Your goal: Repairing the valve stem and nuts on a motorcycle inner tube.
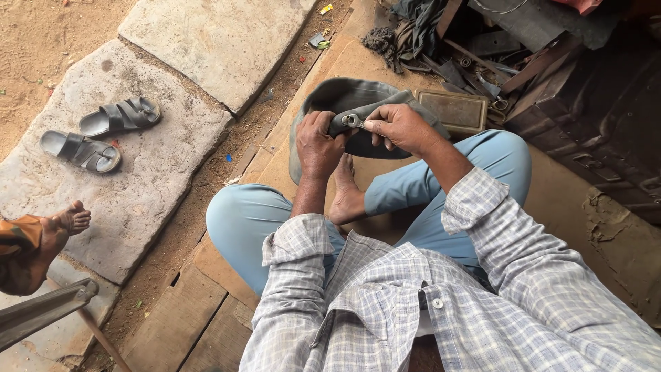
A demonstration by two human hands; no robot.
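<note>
Above crossed legs, both hands, left (pixel 318 141) and right (pixel 399 126), grip a folded grey rubber tube (pixel 358 114).

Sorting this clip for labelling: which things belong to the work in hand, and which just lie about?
In hand: grey inner tube, metal valve, left hand, right hand.

Lying about: sandals, metal tray, scrap pile, another person's foot.

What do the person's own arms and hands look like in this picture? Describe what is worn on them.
Both arms wear a light checked shirt, pale grey-white with thin blue lines, with the sleeves rolled up to about the elbow, leaving the forearms uncovered. The left hand and right hand are bare: no gloves, and no watch or ring is visible.
</note>
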